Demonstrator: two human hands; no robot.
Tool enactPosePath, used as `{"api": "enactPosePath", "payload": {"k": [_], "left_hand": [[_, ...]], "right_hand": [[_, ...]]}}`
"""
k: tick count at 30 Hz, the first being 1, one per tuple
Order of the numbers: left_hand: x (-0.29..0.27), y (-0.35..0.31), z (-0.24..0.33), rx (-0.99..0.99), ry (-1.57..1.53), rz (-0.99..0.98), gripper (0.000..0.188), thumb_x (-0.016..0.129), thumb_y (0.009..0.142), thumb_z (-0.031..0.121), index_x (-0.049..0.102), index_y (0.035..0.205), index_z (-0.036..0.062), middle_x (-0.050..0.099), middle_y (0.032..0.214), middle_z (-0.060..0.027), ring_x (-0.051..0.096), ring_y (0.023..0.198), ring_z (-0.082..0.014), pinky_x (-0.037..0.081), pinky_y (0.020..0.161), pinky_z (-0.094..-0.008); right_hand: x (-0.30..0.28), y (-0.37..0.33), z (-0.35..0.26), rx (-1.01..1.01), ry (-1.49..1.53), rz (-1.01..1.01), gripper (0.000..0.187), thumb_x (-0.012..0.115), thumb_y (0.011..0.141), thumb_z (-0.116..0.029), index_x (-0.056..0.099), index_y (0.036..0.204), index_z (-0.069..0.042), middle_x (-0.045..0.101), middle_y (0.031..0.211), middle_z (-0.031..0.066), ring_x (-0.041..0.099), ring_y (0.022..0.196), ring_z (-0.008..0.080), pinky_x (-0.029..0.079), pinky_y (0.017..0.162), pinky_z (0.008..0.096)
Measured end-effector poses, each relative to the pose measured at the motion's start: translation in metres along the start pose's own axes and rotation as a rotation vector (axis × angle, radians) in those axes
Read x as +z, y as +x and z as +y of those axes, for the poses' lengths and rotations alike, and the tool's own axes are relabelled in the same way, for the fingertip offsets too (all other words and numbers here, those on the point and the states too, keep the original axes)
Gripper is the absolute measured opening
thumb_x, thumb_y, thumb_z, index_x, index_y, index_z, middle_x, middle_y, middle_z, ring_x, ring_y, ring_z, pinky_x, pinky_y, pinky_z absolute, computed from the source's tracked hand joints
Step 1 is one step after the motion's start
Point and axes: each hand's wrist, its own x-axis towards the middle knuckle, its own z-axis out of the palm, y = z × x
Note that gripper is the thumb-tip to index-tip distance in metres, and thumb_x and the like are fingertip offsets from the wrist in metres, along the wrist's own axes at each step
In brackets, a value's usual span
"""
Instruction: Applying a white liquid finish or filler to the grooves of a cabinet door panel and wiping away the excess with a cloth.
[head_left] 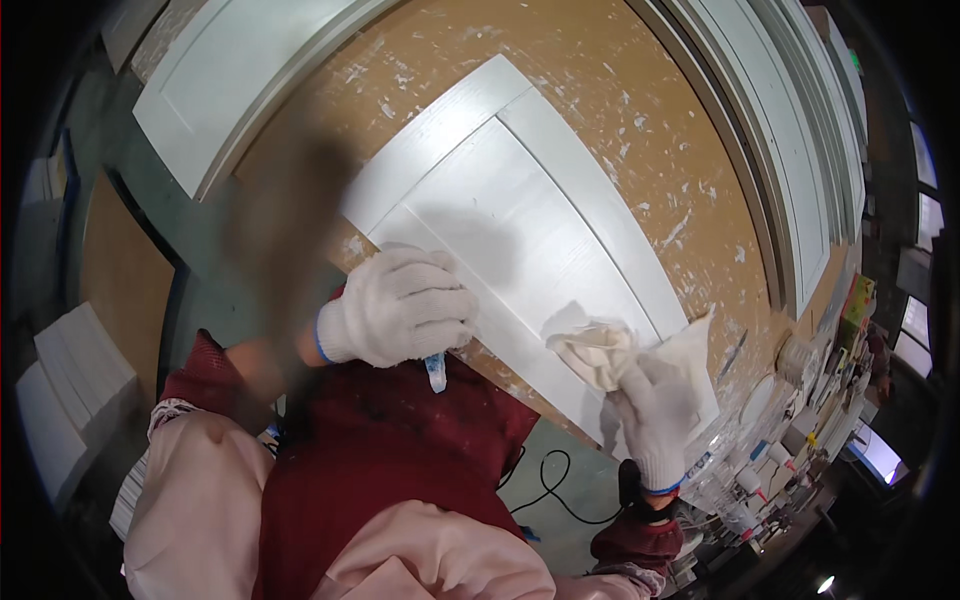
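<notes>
A white door panel point(545, 215) with a raised frame and recessed middle lies slanted on the brown worktable in front of me. My left hand point(395, 305), in a white knit glove, is closed at the panel's near left edge. Out of its fist pokes the blue-and-white end point(435, 373) of a small tool; the remainder is hidden in the fingers. Toward the panel's near right end, my right hand point(655, 415), also gloved, grips a crumpled cream cloth point(598, 355) against the white surface. Part of the cloth spreads out to the right beyond the fingers.
The brown tabletop point(660, 165) is spotted with white paint or filler. More white panels point(790, 150) stand at the right edge, and another panel point(235, 85) lies at the far left. Bottles and tools point(760, 470) crowd the right side. A black cable point(555, 490) loops below the table.
</notes>
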Motion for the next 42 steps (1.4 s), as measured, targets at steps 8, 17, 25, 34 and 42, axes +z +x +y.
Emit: {"api": "enactPosePath", "payload": {"k": [8,17,25,34,42], "left_hand": [[0.0,-0.001,0.002,-0.013,0.047,0.025,0.014,0.064,0.063,0.021,0.062,0.076,0.0213,0.064,0.094,0.007,0.06,0.087,-0.0174,0.048,0.08,-0.0311],[0.002,-0.003,0.002,0.003,0.03,0.063,0.016,0.066,0.065,0.02,0.062,0.08,0.0203,0.064,0.099,0.0046,0.059,0.091,-0.0192,0.049,0.082,-0.0347],[0.004,-0.004,0.001,0.004,0.034,0.068,0.016,0.067,0.065,0.021,0.063,0.08,0.0201,0.064,0.098,0.004,0.059,0.092,-0.0197,0.049,0.083,-0.0353],[0.002,-0.005,-0.001,0.017,0.04,0.052,0.014,0.064,0.066,0.022,0.064,0.079,0.0205,0.064,0.099,0.0035,0.059,0.092,-0.0204,0.048,0.083,-0.0348],[-0.002,-0.004,0.0,0.006,0.029,0.023,0.015,0.065,0.065,0.021,0.063,0.08,0.0203,0.064,0.099,0.0034,0.058,0.093,-0.0201,0.048,0.083,-0.0356]], "right_hand": [[0.022,0.033,-0.038,-0.011,-0.185,0.131,0.026,0.072,0.075,-0.028,0.062,0.074,-0.004,0.056,0.084,0.01,0.054,0.081,0.033,0.045,0.067,0.044],[0.014,0.016,-0.03,0.05,0.16,0.289,0.015,0.069,0.075,-0.011,0.063,0.087,-0.005,0.059,0.081,0.0131,0.058,0.076,0.0334,0.046,0.064,0.0398],[-0.002,-0.018,-0.026,-0.23,-0.05,-0.069,0.048,0.065,0.073,-0.004,0.061,0.121,-0.011,0.054,0.077,0.0089,0.055,0.068,0.0288,0.044,0.059,0.0404],[0.028,-0.038,-0.01,-0.276,-0.269,-0.001,0.034,0.062,0.075,-0.012,0.064,0.108,-0.013,0.055,0.085,0.0024,0.055,0.079,0.0234,0.044,0.068,0.0379],[0.033,0.022,-0.043,-0.387,-0.255,0.056,0.03,0.061,0.074,-0.016,0.062,0.104,-0.014,0.051,0.082,0.0023,0.053,0.076,0.0218,0.043,0.069,0.0367]]}}
